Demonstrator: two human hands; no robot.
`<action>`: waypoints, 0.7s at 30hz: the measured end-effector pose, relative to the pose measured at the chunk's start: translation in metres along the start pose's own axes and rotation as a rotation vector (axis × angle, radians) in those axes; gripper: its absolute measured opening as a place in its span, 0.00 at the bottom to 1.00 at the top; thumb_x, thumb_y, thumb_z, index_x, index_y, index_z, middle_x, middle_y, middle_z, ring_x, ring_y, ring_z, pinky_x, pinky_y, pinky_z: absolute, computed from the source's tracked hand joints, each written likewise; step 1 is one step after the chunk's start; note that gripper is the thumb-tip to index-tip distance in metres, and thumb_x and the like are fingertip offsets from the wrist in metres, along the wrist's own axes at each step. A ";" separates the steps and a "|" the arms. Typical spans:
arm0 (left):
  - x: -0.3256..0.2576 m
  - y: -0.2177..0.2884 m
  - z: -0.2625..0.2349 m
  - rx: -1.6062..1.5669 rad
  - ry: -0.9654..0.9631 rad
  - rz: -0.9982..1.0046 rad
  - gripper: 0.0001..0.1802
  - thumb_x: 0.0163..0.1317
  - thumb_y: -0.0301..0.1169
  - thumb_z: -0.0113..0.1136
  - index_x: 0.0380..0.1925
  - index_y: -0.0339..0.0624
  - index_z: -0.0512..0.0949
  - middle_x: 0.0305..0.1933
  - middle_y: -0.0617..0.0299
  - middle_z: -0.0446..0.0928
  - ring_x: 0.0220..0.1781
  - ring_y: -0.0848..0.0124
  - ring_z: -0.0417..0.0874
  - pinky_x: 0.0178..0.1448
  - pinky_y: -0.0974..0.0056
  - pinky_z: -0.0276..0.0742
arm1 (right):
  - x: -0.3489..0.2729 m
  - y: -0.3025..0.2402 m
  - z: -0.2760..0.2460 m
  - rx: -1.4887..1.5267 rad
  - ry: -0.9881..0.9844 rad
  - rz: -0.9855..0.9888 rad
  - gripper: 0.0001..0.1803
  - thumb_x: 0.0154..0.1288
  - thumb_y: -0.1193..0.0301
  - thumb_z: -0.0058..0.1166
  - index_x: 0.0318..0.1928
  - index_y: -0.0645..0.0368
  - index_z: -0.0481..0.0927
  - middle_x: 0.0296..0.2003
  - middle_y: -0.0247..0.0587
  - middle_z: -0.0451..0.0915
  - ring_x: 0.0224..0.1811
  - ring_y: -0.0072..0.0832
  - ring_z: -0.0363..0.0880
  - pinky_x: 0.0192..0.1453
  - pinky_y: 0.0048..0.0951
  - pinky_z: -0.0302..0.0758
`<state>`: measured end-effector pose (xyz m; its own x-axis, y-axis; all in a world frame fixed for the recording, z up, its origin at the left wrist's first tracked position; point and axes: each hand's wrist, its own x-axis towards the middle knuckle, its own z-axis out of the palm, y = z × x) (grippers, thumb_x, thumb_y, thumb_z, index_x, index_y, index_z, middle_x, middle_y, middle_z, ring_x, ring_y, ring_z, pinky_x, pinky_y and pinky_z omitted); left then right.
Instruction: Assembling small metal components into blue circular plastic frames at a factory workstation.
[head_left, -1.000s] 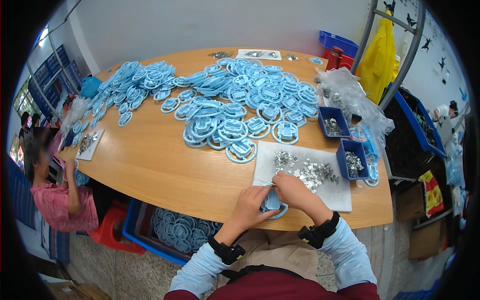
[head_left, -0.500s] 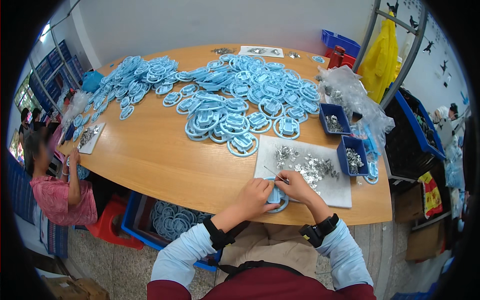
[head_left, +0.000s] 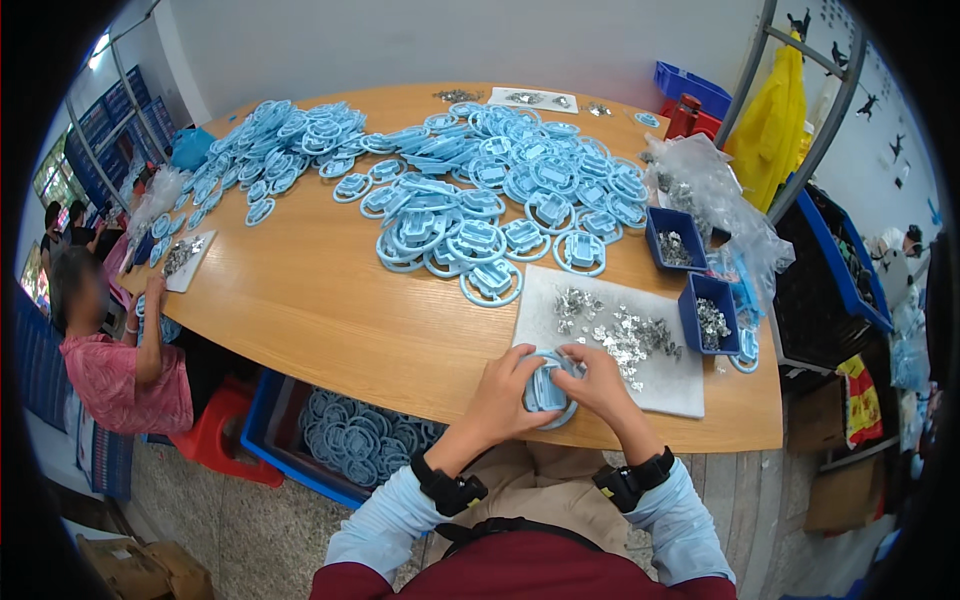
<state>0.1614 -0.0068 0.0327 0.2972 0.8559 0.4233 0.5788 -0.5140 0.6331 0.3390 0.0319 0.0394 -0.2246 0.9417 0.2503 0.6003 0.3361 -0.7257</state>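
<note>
Blue ring [head_left: 544,391] near table edge [head_left: 725,442]

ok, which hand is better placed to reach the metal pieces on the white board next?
Likely the right hand: it's at the blue ring's right side, nearer the metal pieces on the white board. The left hand holds the ring's left side, farther off.

Left grip [head_left: 500,396] and right grip [head_left: 600,384] close together, fingers [head_left: 519,358] curled, forearms [head_left: 388,528] angled inward
</note>
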 end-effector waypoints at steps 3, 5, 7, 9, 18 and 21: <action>-0.013 0.018 -0.008 -0.206 0.088 -0.048 0.35 0.40 0.40 0.74 0.49 0.38 0.72 0.55 0.47 0.68 0.56 0.55 0.71 0.56 0.55 0.69 | -0.013 -0.009 -0.006 0.258 -0.143 0.203 0.19 0.45 0.67 0.61 0.39 0.64 0.80 0.25 0.39 0.79 0.26 0.24 0.76 0.31 0.27 0.73; -0.037 0.016 0.003 -0.837 0.221 -0.322 0.28 0.48 0.35 0.71 0.48 0.37 0.73 0.52 0.55 0.73 0.52 0.68 0.75 0.52 0.64 0.73 | -0.022 -0.030 -0.003 0.370 -0.181 0.222 0.19 0.46 0.68 0.62 0.40 0.64 0.80 0.22 0.31 0.77 0.25 0.14 0.72 0.30 0.20 0.71; -0.042 0.011 -0.001 -1.060 0.120 -0.548 0.24 0.51 0.33 0.69 0.47 0.37 0.74 0.48 0.57 0.75 0.48 0.71 0.77 0.50 0.66 0.75 | -0.032 -0.034 0.001 0.379 -0.170 0.217 0.20 0.46 0.67 0.62 0.40 0.64 0.80 0.22 0.33 0.76 0.25 0.16 0.72 0.30 0.21 0.72; -0.041 0.018 -0.005 -1.325 0.045 -0.852 0.16 0.58 0.31 0.63 0.45 0.36 0.76 0.38 0.63 0.80 0.38 0.76 0.81 0.42 0.70 0.78 | -0.037 -0.032 0.003 0.395 -0.167 0.229 0.20 0.45 0.67 0.62 0.40 0.64 0.80 0.22 0.33 0.76 0.25 0.16 0.73 0.30 0.21 0.72; -0.043 0.025 -0.003 -1.196 -0.010 -0.856 0.14 0.61 0.35 0.61 0.42 0.36 0.77 0.35 0.65 0.79 0.34 0.78 0.79 0.37 0.72 0.75 | -0.037 -0.027 -0.003 0.289 -0.164 0.094 0.23 0.45 0.67 0.64 0.44 0.63 0.80 0.26 0.37 0.79 0.26 0.19 0.75 0.30 0.24 0.72; -0.030 0.014 0.010 -1.259 0.245 -0.929 0.13 0.62 0.35 0.59 0.42 0.38 0.76 0.34 0.66 0.78 0.33 0.77 0.78 0.38 0.71 0.75 | -0.014 0.007 -0.001 0.413 -0.083 0.115 0.19 0.48 0.65 0.64 0.39 0.64 0.81 0.27 0.41 0.80 0.26 0.22 0.76 0.31 0.26 0.72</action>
<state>0.1685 -0.0395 0.0221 0.0165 0.9206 -0.3903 -0.5297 0.3391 0.7775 0.3472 0.0212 0.0317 -0.2453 0.9628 0.1133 0.2711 0.1804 -0.9455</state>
